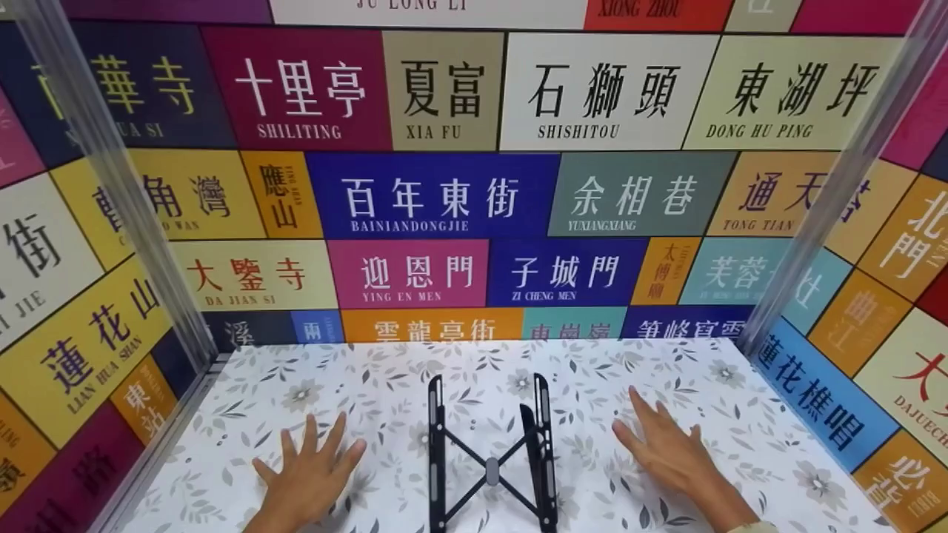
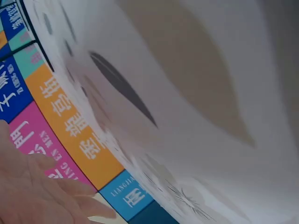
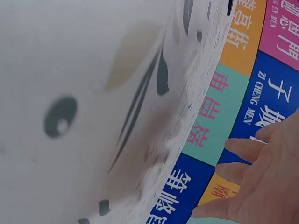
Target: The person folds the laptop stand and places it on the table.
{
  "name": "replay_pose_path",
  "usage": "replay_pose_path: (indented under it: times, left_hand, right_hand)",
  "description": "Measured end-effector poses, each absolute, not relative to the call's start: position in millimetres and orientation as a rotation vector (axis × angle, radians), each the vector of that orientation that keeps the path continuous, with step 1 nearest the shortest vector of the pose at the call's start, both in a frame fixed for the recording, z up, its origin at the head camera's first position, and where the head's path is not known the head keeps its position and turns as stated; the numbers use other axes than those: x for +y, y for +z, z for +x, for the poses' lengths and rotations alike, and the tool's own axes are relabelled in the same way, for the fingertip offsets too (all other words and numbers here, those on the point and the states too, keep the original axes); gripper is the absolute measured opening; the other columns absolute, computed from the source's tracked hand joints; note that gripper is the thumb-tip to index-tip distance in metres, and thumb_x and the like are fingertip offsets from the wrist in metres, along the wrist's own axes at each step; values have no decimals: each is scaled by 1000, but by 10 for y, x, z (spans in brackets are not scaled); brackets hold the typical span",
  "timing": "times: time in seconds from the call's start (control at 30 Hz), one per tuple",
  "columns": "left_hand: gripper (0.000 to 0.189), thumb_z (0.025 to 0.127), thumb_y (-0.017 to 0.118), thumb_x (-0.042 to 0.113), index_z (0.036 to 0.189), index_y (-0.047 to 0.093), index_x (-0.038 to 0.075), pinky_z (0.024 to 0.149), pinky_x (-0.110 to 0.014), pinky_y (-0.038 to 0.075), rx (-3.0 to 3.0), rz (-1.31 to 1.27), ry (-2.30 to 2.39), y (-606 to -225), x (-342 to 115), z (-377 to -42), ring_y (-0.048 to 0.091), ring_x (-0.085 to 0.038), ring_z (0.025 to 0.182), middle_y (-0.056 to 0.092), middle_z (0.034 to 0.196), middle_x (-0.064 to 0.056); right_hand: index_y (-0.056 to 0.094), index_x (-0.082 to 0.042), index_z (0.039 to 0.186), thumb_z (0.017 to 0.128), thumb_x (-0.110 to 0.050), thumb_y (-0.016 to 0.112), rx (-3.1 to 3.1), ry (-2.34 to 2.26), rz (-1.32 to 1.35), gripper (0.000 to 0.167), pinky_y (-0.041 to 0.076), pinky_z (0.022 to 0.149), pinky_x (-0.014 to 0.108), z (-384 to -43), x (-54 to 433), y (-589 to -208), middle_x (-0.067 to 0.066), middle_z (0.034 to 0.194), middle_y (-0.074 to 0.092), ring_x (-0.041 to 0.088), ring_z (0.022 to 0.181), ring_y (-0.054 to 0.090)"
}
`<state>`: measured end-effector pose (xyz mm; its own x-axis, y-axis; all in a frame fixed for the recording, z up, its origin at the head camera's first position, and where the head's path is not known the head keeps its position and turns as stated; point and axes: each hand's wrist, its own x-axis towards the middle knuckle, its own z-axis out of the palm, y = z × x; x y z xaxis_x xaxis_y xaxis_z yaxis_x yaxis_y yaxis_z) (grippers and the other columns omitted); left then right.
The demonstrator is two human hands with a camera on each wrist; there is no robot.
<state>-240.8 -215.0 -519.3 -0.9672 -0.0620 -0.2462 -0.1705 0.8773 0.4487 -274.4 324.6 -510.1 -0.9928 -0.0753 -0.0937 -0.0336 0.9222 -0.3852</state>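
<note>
A black folding stand (image 1: pixel 492 471) with crossed thin bars and two long side rails lies in the middle of the table in the head view. To its left is my left hand (image 1: pixel 305 474), fingers spread, apart from the stand and holding nothing. On the other side my right hand (image 1: pixel 666 451) also has its fingers extended, with nothing in it. Each wrist view catches part of its own hand: the left hand (image 2: pixel 42 186) at lower left, the right hand (image 3: pixel 261 177) at lower right. Neither wrist view includes the stand.
The tabletop (image 1: pixel 355 392) has a white covering printed with grey leaves and flowers. Walls of coloured sign panels (image 1: pixel 433 196) rise behind and on both sides. Metal corner posts (image 1: pixel 137 200) stand at the table's back corners.
</note>
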Motion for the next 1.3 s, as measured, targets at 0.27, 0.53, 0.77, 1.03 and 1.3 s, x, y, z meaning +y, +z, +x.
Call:
replay_pose_path:
  times: [0.27,0.53,0.77,1.03,1.3]
  left_hand:
    - [107,83,14,94,161,30,22,103,-89,-8,2714,-194,778,-5103,-1956,-2306,5,-61,149,23,165,-28]
    - [90,97,29,77,154,44,9,117,-68,28,2746,-95,1046,-5037,-1679,-2173,39,-48,143,49,153,-22]
    - [79,102,36,67,146,52,5,105,-61,46,2749,-106,1260,-4993,-1461,-2134,59,-42,125,65,133,-21]
    - [79,97,47,69,147,51,7,80,-44,61,2371,-242,1688,-4990,-1279,-2182,71,-26,102,66,128,-21]
    - [54,104,57,40,146,51,6,78,-45,63,2249,-122,1885,-5072,-1147,-2179,72,-20,90,69,115,-14]
  right_hand:
    - [19,-18,164,106,-64,24,2965,-747,-184,74,41,97,76,-2648,3124,-5101,14,144,62,53,131,52]
    - [35,-15,160,110,-48,31,2960,-952,-250,59,48,101,64,-2542,2911,-5154,10,124,74,37,116,68]
    - [36,-8,158,113,-37,26,2879,-1145,-382,54,55,97,53,-2502,2778,-5176,9,112,78,28,104,74]
    - [39,-7,156,111,-43,36,2569,-1571,-275,57,64,76,43,-2506,2577,-5163,22,109,75,34,96,75]
    - [39,-3,154,108,-35,49,2355,-1732,-288,57,64,77,43,-2493,2411,-5183,24,105,74,34,90,75]
